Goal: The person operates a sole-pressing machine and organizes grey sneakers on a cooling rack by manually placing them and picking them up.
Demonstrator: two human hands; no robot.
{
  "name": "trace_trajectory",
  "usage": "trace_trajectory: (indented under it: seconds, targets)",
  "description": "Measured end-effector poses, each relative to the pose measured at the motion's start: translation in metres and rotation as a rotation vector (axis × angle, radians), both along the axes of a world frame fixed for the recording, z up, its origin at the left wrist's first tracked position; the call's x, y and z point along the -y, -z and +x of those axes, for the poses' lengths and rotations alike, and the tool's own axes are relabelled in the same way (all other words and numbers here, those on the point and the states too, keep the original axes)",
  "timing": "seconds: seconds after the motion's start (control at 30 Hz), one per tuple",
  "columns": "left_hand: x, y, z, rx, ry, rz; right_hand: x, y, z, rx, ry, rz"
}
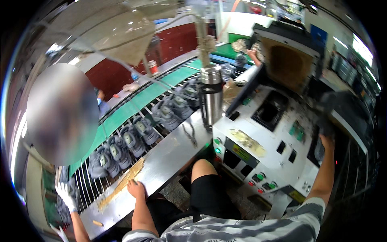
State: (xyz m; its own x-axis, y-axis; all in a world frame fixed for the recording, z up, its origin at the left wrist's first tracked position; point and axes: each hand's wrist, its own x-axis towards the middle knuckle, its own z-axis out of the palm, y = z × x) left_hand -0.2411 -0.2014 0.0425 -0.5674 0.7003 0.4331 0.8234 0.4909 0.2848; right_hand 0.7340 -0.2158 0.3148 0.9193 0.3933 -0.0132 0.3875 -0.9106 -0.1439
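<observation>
Grey shoe (325,108): held up at the far right of the white machine, blurred; the right hand (325,142) reaches to its underside, so it sits above the machine's right edge, clear of the worktop.
Handling, as I judge it: light, soft in the upper and stiffer at the sole; not fragile or slippery. The sole or heel looks the firm place to take it, since the upper would give under a squeeze.
Right fingers: mostly hidden behind the shoe; they appear closed on its lower part, though I cannot make out each finger.
Left hand (136,188): laid flat on the steel worktop (169,155), fingers spread and released, holding nothing, touching the end of a brown paper strip (121,184).
Worktop, a little further: pliers (190,134) lie near the middle; a steel flask (211,94) stands upright at the far end, lid on, contents not visible.
White machine (266,149): green and red buttons along the front, dark square openings in the top; what is inside them I cannot tell.
Wire-rod conveyor (94,181): to the left, carrying a row of grey sneakers (139,133) in pairs, running away from us.
Near left: another person's white-gloved hand (66,195) at the conveyor's near end.
Far: a brown hooded opening (287,64) behind the machine.
</observation>
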Motion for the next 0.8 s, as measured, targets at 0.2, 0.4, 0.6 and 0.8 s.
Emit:
trace_trajectory:
  seconds: [0.2,0.4,0.6,0.8]
  targets:
    - [0.010,-0.001,-0.001,0.048,-0.077,0.061,-0.027,0.034,0.076,-0.042,-0.185,-0.006]
    - [0.013,-0.007,0.000,0.091,-0.080,0.093,0.002,0.022,0.005,0.171,0.420,0.404]
    - [0.000,-0.014,0.009,0.179,-0.026,0.081,0.085,0.046,-0.056,0.387,-0.174,1.135]
    - [0.025,-0.017,0.049,0.581,0.299,0.159,0.057,0.070,-0.249,-0.040,-0.440,1.443]
